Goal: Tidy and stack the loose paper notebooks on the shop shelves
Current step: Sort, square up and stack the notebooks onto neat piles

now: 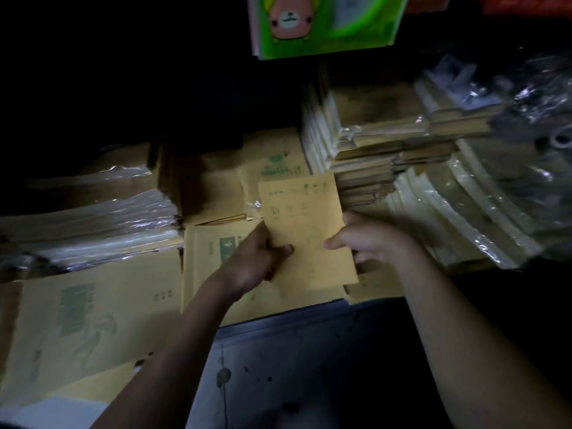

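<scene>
Dim shop shelving (278, 317) fills my view, crowded with tan paper goods and lit only near the middle. Between my hands I hold a small stack of kraft-paper notebooks (305, 230), tilted slightly, its top cover printed with faint green marks that are too blurred to read. It sits above the front part of the shelf, over other notebooks lying flat. My left hand (253, 258) clamps the stack's left edge, thumb pressed on the cover and fingers wrapped underneath. My right hand (368, 239) grips the right edge the same way, thumb on top pointing inward, the other fingers curled behind.

Just under and left of the stack lies a flat notebook with a green arrow label (216, 246). Further left, a large notebook with a green panel (80, 314) lies flat near the shelf's front edge. Behind it sits a pile of plastic-wrapped packs (93, 224), shiny with reflections. Behind my hands, toward the right, rises a tall stack of notebooks (365, 150), their spines facing me, uneven in places. To the right of that leans a fanned row of plastic-sleeved bundles (464, 212), with crinkled clear bags (532, 119) beyond. Above, a bright green cover with a pink cartoon animal (309, 23) hangs at the top of the view. Below the shelf edge the floor (294, 382) looks grey and spotted.
</scene>
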### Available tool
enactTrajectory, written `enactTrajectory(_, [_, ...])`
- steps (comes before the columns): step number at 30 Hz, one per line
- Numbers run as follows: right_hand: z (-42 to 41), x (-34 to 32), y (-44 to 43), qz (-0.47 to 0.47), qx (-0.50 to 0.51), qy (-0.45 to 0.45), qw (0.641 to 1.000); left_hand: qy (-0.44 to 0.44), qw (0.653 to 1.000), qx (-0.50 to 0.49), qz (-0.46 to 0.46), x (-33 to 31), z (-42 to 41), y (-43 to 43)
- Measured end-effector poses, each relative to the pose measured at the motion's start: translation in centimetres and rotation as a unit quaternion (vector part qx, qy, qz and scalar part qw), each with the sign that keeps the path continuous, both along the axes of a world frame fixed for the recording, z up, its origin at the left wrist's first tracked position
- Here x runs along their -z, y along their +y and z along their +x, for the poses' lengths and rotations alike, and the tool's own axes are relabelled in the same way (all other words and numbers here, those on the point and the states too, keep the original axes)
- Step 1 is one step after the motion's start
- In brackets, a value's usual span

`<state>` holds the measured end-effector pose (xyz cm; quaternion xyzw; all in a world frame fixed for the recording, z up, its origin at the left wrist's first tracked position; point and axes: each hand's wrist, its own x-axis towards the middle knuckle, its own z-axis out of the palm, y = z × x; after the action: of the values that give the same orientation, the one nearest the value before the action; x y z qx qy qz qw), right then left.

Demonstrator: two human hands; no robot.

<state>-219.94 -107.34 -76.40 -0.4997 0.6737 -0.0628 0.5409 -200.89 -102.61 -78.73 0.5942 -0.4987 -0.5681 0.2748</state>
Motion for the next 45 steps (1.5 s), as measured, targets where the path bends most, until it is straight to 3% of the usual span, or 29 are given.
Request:
enactTrajectory(2, [-2.3,0.3,-0.2,0.023,0.023,0.039,0.999,-0.007,0.998,0.048,0.031,0.1,-2.5,-0.2])
enactTrajectory(5, [-4.0,1.3,0.2,-0.018,0.056,0.136,0.989,-0.031,0.998,0.046,0.027,1.7,-6.1,-1.0])
enactTrajectory(8, [-5.0,2.8,0.3,-0.086,0.102,0.242,0.961,-0.154,0.985,0.047,-0.067,3.8,-8.9,-1.5])
enactTrajectory(11, [-5.6,4.4,0.8,-0.152,0.157,0.275,0.936,-0.253,0.953,0.085,-0.141,5.6,-10.9,-1.6])
enactTrajectory(14, [-5.2,7.1,1.8,-0.220,0.116,0.306,0.919,-0.328,0.921,0.134,-0.161,6.6,-12.2,-1.3])
enactTrajectory(17, [-5.2,8.5,2.2,-0.243,0.069,0.373,0.893,-0.325,0.925,0.133,-0.147,6.8,-13.3,-0.9])
enactTrajectory(22, [-4.5,7.2,2.1,-0.228,0.036,0.419,0.878,-0.459,0.857,0.160,-0.170,6.1,-13.7,-0.9])
enactTrajectory(25, [-2.8,5.5,1.5,-0.262,0.048,0.378,0.886,-0.442,0.863,0.136,-0.203,5.4,-11.7,-1.3])
enactTrajectory(29, [2.1,2.9,0.2,-0.350,0.025,0.237,0.906,-0.436,0.870,0.014,-0.228,3.8,-5.3,-2.0])
enactTrajectory(36, [15.0,4.0,2.7,-0.374,-0.171,0.068,0.909,-0.490,0.846,-0.197,-0.070,3.3,10.3,1.6])
enactTrajectory(40, [21.8,6.2,6.1,-0.357,-0.285,0.030,0.889,-0.475,0.815,-0.330,0.041,3.6,16.4,6.2])
enactTrajectory(45, [27.8,8.6,10.2,-0.386,-0.422,0.031,0.820,-0.373,0.760,-0.506,0.168,4.1,22.0,12.4])
